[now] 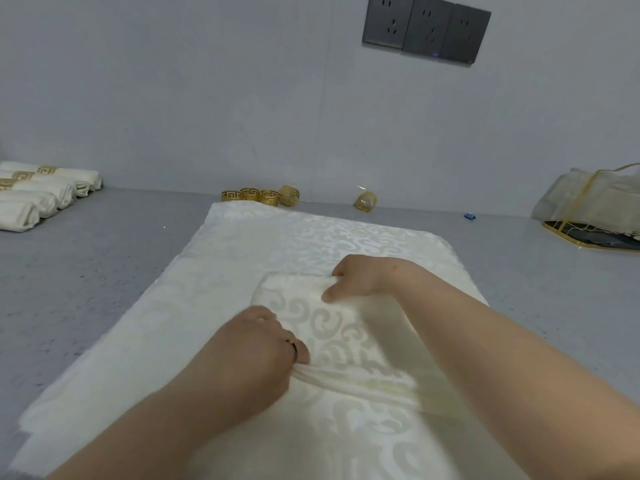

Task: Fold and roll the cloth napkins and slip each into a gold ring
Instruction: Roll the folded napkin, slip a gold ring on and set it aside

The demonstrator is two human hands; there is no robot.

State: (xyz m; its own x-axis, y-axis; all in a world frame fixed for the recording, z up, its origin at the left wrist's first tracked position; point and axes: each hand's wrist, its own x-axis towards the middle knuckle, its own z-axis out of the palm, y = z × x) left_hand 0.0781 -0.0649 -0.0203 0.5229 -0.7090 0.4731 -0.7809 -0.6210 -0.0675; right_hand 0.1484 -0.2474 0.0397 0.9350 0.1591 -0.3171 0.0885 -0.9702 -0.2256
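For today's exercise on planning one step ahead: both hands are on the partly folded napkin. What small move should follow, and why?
Probably draw the folded flap across and flatten it. The left hand pinches the napkin at its near bunched edge, the right hand grips the far corner, and the fold lies loose and creased. The gold rings wait untouched by the wall, so rolling seems premature.
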